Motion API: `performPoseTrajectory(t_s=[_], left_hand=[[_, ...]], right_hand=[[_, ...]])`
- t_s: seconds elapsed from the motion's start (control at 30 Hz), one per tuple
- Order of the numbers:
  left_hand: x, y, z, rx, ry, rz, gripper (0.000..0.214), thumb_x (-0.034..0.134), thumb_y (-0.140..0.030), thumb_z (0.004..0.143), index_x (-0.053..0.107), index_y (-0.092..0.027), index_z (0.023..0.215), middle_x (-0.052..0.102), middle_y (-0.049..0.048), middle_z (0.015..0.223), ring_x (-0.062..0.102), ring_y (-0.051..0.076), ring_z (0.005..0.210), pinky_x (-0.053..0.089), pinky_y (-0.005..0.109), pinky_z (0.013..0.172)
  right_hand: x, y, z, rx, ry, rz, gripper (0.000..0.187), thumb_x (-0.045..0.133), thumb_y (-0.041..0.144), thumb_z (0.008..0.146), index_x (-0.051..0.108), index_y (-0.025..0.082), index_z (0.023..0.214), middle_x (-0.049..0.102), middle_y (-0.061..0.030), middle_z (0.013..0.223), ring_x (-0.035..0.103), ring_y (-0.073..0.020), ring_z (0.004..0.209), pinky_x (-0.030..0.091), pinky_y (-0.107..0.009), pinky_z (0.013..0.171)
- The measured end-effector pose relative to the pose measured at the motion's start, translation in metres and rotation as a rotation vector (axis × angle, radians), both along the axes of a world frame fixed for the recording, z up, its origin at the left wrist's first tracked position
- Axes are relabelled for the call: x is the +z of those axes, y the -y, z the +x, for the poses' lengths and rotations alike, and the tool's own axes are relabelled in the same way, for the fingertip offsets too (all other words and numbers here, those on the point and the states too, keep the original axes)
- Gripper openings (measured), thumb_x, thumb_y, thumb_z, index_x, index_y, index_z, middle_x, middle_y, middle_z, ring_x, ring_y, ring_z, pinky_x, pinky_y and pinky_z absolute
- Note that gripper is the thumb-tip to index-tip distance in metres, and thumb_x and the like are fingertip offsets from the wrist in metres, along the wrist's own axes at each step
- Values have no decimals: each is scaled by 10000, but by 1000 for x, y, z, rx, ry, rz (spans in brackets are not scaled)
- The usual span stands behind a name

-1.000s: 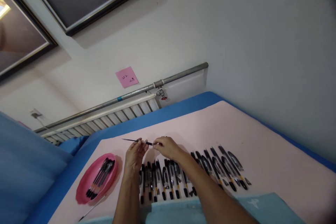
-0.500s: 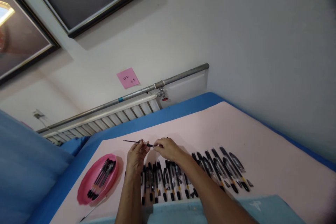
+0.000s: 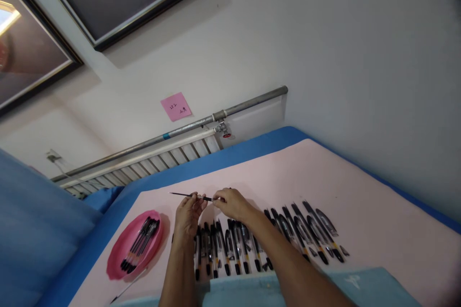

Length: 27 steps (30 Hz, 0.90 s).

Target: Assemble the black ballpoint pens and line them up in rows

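Above the pink sheet, my left hand (image 3: 190,211) pinches a thin dark pen refill (image 3: 180,194), whose pale end points left. My right hand (image 3: 228,201) is closed on the black piece at the right end of the same slender length, between the two hands. Fingertips cover where the parts meet. Below my wrists lies a row of disassembled pens (image 3: 237,249), with clear barrels, black caps and small black pieces; my forearms hide some of it. More pens (image 3: 140,244) lie together in a pink oval tray (image 3: 115,261) left of my left hand.
A single loose refill (image 3: 127,285) rests by the tray's near side. The pink sheet (image 3: 389,230) covers a blue-clothed table (image 3: 252,146). Behind stand a radiator (image 3: 176,156) and a pipe with a red valve; a wall closes the right side. Light-blue fabric (image 3: 245,292) lies at the near edge.
Almost nothing differs. Both hands keep their grip on the refill and its black piece, and the view has shifted very slightly.
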<state>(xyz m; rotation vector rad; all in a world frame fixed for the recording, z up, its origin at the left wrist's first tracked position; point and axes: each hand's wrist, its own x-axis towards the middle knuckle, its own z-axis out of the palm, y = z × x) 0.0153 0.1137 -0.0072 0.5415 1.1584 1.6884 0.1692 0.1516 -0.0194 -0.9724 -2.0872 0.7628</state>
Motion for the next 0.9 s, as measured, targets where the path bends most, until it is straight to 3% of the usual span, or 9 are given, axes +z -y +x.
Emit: performPoseTrajectory(t_s=[0.33, 0.47, 0.57, 0.67, 0.83, 0.9], left_hand=[[4, 6, 12, -121, -102, -23, 156, 664, -137, 643, 606, -109, 786, 639, 72, 757, 628, 176, 699, 518, 328, 651], [12, 8, 17, -111, -334, 2, 327, 649, -280, 666, 594, -127, 950, 612, 117, 968, 604, 201, 836, 503, 337, 679], [13, 3, 22, -115, -715, -75, 316, 530, -306, 744, 568, -123, 999, 613, 124, 972, 597, 168, 784, 485, 316, 669], [8, -7, 31, -202, -1028, -162, 218, 504, -212, 734, 598, -133, 914, 642, 99, 907, 590, 152, 767, 451, 288, 695], [-8, -27, 49, -230, -1215, -279, 27, 586, -140, 614, 578, -164, 623, 651, 78, 728, 579, 206, 796, 386, 315, 744], [-14, -32, 53, -221, -1251, -337, 92, 602, -164, 593, 527, -173, 541, 639, 91, 676, 579, 244, 807, 374, 333, 731]], right_hand=[[2, 3, -2, -30, -39, 24, 196, 512, 219, 758, 675, 190, 862, 633, -52, 794, 557, -149, 723, 394, -235, 682], [7, 1, 2, -29, -312, -28, 172, 515, 244, 762, 654, 171, 832, 632, -38, 805, 550, -131, 715, 408, -218, 655], [14, -1, 10, -71, -512, -78, 185, 489, 285, 771, 632, 169, 771, 600, -5, 711, 529, -119, 655, 408, -212, 611], [19, -2, 17, -92, -623, -124, 203, 479, 319, 765, 610, 167, 730, 544, 18, 636, 497, -107, 588, 399, -210, 570], [19, -5, 20, -117, -650, -162, 202, 492, 330, 748, 612, 169, 722, 509, 30, 579, 465, -103, 556, 382, -207, 542], [18, -6, 20, -126, -653, -166, 202, 494, 328, 742, 618, 170, 722, 514, 29, 579, 466, -105, 562, 380, -207, 541]])
